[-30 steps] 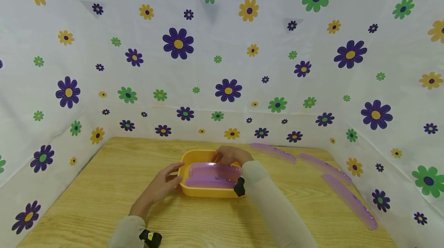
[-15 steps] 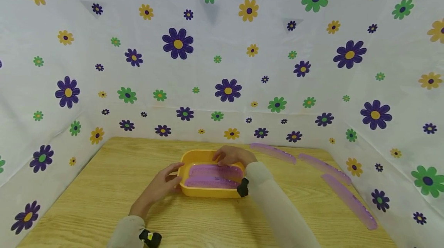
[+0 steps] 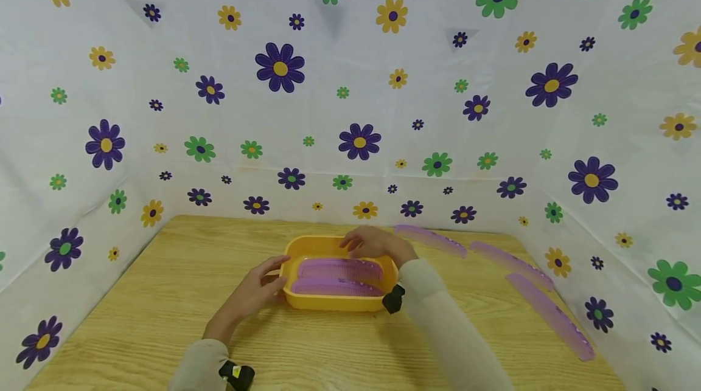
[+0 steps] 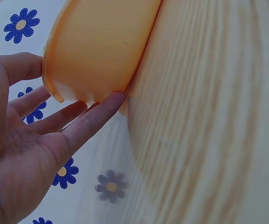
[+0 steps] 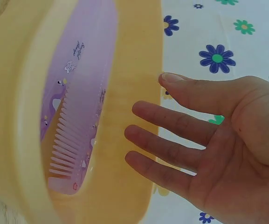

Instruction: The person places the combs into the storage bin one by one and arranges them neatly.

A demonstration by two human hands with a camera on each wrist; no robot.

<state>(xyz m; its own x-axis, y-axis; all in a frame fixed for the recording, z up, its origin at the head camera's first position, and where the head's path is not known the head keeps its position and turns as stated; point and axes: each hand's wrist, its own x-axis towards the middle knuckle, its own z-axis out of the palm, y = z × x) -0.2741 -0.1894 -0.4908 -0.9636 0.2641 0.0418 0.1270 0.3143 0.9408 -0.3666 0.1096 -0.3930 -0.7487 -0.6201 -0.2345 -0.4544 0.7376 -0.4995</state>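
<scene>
Two translucent purple combs lie side by side in a yellow plastic basin on the table. Over the basin's back right rim is my right hand, its fingers spread apart and holding nothing in the right wrist view. At the basin's left end, my left hand touches the outer wall with extended fingertips; the left wrist view shows the fingers against the side and near the base. White and dark printed motifs mark the combs in the right wrist view.
More purple combs lie on the wooden table to the right: one comb at the back, another comb beyond the basin, and a third comb nearer the front. A white flower-patterned sheet surrounds the table's back and sides.
My right hand has let go of the back comb in the basin and drawn up and to the right. That comb now lies flatter. My left hand has stayed put.
</scene>
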